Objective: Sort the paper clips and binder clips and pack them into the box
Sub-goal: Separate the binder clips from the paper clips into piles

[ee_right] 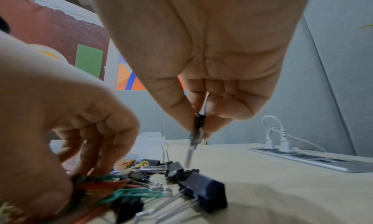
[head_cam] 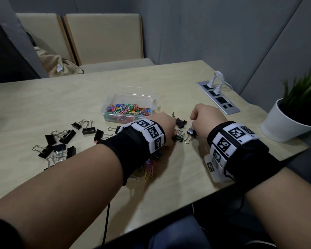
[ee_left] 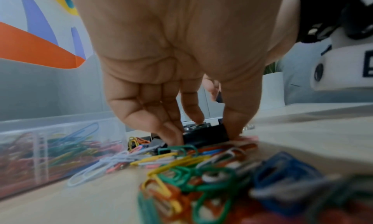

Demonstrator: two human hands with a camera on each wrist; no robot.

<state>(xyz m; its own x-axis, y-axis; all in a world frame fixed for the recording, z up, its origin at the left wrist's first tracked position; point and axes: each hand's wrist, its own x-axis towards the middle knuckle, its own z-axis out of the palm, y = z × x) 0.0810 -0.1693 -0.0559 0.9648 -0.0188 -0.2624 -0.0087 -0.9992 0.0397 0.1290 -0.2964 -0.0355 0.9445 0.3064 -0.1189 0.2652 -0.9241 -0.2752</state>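
Observation:
A clear plastic box (head_cam: 107, 105) in the middle of the table holds colourful paper clips (head_cam: 128, 110). Left of it lie several black binder clips (head_cam: 61, 141). A mixed pile of paper clips (ee_left: 181, 171) lies under my left wrist. My left hand (ee_left: 203, 136) reaches down into this pile, thumb and fingers (ee_left: 167, 131) gripping a black binder clip (ee_left: 210, 134) that lies on the table. My right hand (ee_right: 198, 128) hovers just to the right and pinches a small black binder clip (ee_right: 199, 122), its silver handle hanging down. More binder clips (ee_right: 201, 190) lie below it.
A recessed power strip (head_cam: 218, 97) with white plugs sits at the back right. A white plant pot (head_cam: 285, 123) stands at the right edge. Beige chairs (head_cam: 104, 38) stand beyond the table. The wooden table (head_cam: 43, 108) ends close to my body.

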